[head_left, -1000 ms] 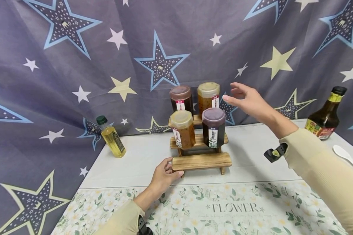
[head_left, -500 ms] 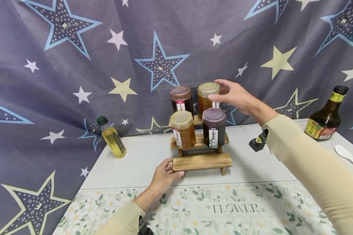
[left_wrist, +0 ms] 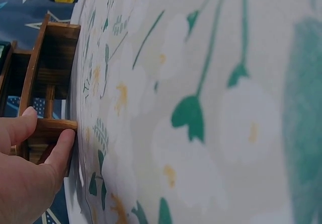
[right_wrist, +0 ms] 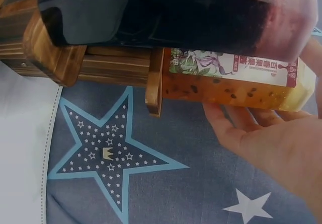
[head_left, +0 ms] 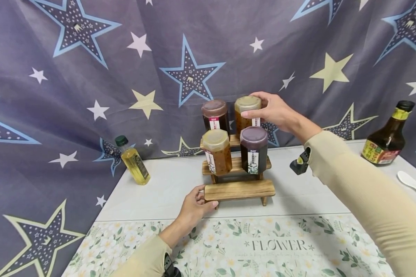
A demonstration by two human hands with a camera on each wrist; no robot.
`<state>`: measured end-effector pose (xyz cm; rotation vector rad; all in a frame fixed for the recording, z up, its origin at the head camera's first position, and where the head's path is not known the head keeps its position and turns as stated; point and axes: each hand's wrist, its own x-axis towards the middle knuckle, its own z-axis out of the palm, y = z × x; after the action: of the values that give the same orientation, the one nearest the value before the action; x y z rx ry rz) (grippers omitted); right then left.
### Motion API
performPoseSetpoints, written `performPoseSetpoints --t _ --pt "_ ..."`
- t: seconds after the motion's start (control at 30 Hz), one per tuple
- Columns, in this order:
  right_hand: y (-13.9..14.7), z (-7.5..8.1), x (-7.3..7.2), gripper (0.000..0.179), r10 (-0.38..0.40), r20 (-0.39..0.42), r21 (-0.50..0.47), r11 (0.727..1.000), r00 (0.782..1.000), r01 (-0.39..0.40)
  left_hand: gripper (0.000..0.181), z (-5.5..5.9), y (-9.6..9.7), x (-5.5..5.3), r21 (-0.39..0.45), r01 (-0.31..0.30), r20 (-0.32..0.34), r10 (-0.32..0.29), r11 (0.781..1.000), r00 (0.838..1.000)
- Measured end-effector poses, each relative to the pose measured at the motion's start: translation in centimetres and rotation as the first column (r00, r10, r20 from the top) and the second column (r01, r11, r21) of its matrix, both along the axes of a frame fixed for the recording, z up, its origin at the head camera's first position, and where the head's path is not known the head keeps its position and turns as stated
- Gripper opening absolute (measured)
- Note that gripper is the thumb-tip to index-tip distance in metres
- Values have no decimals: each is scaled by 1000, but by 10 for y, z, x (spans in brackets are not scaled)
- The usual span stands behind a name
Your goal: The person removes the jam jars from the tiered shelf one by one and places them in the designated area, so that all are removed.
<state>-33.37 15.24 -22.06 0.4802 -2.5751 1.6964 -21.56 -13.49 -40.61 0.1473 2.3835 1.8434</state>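
A three-tier wooden stand [head_left: 239, 190] is on the table, its lowest step bare. My left hand [head_left: 191, 207] grips the left end of that step; in the left wrist view, thumb and finger [left_wrist: 59, 156] pinch its wooden side. On the top step, my right hand [head_left: 275, 111] holds the upper part of an amber jar [head_left: 243, 120] with a yellowish lid, thumb in front and fingers behind. Dark seeds show in this jar [right_wrist: 226, 90] in the right wrist view. Beside it stands a dark jar [head_left: 215, 115]. The middle step bears another amber jar [head_left: 217, 154] and a purple-lidded dark jar [head_left: 254, 150].
An oil bottle [head_left: 135, 163] with a green cap stands at the left. At the right are a dark sauce bottle [head_left: 386, 136] and a white spoon [head_left: 410, 182]. A star-patterned curtain [head_left: 180, 23] hangs close behind the stand. A floral mat [head_left: 280, 231] covers the table's front.
My right hand has moved left from beside the stand to the back amber jar and taken hold of it near its lid. My left hand has stayed on the lowest step.
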Motion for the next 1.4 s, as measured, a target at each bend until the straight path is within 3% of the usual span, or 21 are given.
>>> performPoseSetpoints --t 0.37,0.6,1.03,1.4 --pt "2 4 -2 63 17 30 -44 999 999 -16 69 0 0 0 2 -2 2 2 1000 1000" --pt "6 6 3 66 -52 -7 -84 995 999 51 70 0 -1 0 7 -4 9 4 1000 1000" --pt "53 20 17 70 -96 9 -116 989 995 97 71 1 1 -1 41 -1 21 0 999 1000" --pt "90 7 28 66 -151 -3 -94 984 988 150 71 0 2 -1 55 1 34 -2 998 999"
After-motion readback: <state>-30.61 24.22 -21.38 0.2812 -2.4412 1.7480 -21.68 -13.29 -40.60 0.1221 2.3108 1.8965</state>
